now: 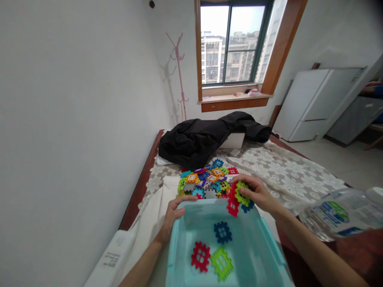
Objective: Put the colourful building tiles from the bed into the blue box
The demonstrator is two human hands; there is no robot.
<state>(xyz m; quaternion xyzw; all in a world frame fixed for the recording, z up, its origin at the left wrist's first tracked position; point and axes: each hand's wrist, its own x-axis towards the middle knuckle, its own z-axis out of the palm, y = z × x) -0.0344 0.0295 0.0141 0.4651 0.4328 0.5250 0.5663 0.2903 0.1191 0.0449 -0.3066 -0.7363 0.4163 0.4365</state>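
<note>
A light teal plastic bin [176, 247] stands before me. On its floor lie a dark blue toothed building block [223, 232], a red one [200, 256] and a lime green one [222, 263], each with a window-like grid. My left hand [175, 211] rests on the bin's far left corner, fingers stretched along the rim. Above the far right rim my right hand [255, 191] pinches several building blocks: red [232, 204], yellow-green [242, 193] and dark blue ones. Beyond the bin is a heap of many-coloured building blocks [206, 181].
A black garment [203, 137] lies over a white box [233, 140] at the back of the patterned cloth [299, 179]. A large clear plastic bottle [344, 213] is at right. A white box with print [112, 255] sits at lower left, near the wall.
</note>
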